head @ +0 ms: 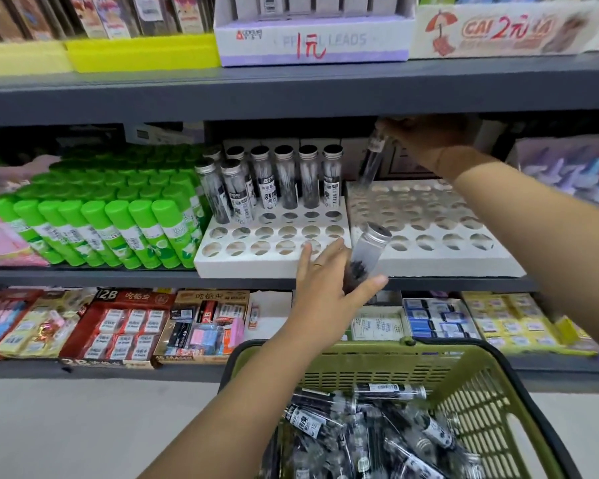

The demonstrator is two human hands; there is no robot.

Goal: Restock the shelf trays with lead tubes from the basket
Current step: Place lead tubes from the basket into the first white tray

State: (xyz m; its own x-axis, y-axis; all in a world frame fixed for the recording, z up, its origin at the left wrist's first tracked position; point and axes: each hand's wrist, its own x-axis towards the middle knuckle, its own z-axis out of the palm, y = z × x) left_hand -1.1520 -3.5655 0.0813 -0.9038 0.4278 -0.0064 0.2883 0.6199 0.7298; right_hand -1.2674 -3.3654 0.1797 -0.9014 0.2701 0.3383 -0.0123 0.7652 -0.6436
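1. Nearest, below and in front of the part-filled tray [256, 264], sits the green basket [377, 361] with a loose heap of lead tubes [388, 392] lying crosswise. What supports it is out of view. Neither hand steadies it, so a nudge from a forearm could tip it and send tubes rolling.
2. Just in front of that tray's right front corner, the left hand [325, 288] holds the left-hand tube [369, 248] between thumb and fingers. The tube is cap up and tilted. The fingers look nearly straight, so I judge the hold light, and the smooth tube could slide out and drop to the goods on the shelf below the tray.
3. Up and to the right of that tray, the right hand [429, 140] pinches the right-hand tube [372, 160] at its cap end. Blur hides exactly which fingers grip it. The tube hangs slanted over the back-left holes of the empty tray [446, 264], which touches the part-filled tray's right side. Going in at that slant, it could catch a hole's rim or lean once seated.
4. The hand sits close under the upper shelf edge [291, 95] above the tray, so a knuckle bump there could jolt the pinch.
5. In that tray's back rows, the standing tubes [284, 178] are packed close and some at the left lean. A brush from the left hand might topple several towards the glue sticks [118, 229] just left of the tray.
6. With both hands loaded, attention is split, and either tube may miss its hole.
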